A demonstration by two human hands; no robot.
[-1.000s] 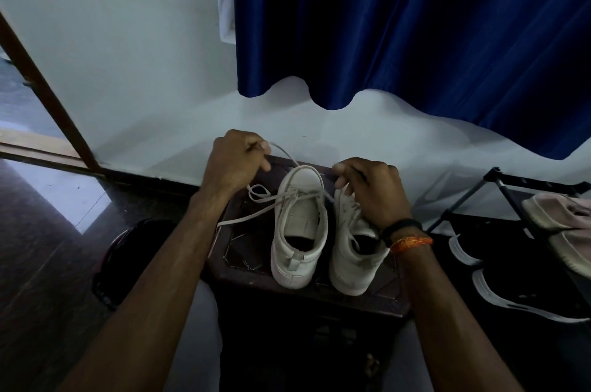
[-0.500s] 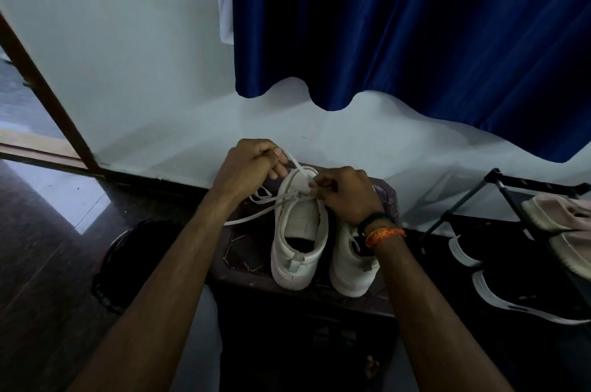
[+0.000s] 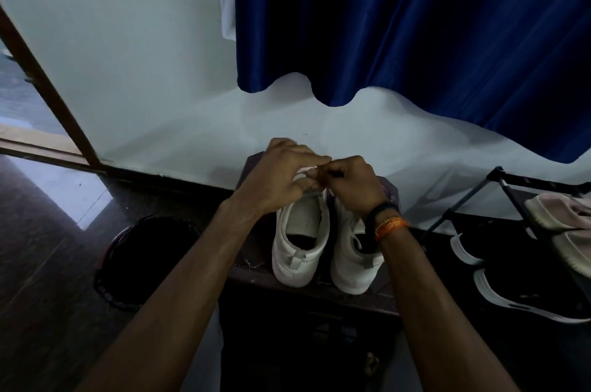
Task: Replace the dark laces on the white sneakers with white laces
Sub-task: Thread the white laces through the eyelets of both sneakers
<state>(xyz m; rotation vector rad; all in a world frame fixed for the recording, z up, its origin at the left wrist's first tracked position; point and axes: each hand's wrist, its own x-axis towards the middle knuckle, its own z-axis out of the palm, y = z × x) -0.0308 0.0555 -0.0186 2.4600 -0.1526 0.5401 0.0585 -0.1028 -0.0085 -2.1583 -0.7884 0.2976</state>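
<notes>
While both sneakers sit heel-toward-us on the dark stool [image 3: 252, 267], we have both hands meeting over the far end of the left sneaker [image 3: 300, 241]. Left hand [image 3: 281, 180] grip: fingers curled, pinching the white lace [image 3: 308, 171]. Right hand [image 3: 351, 183] grip: curled fingertips touching the left's, seemingly on the same lace; contact mostly hidden. Right sneaker [image 3: 355, 260] just beside the left one, near the stool's right edge.

Both forearms reach forward and converge; the left hand [image 3: 281, 177] and the right hand [image 3: 353, 182] meet fingertip to fingertip, fingers curled in a pinch, knuckles up, bands round the right wrist
</notes>
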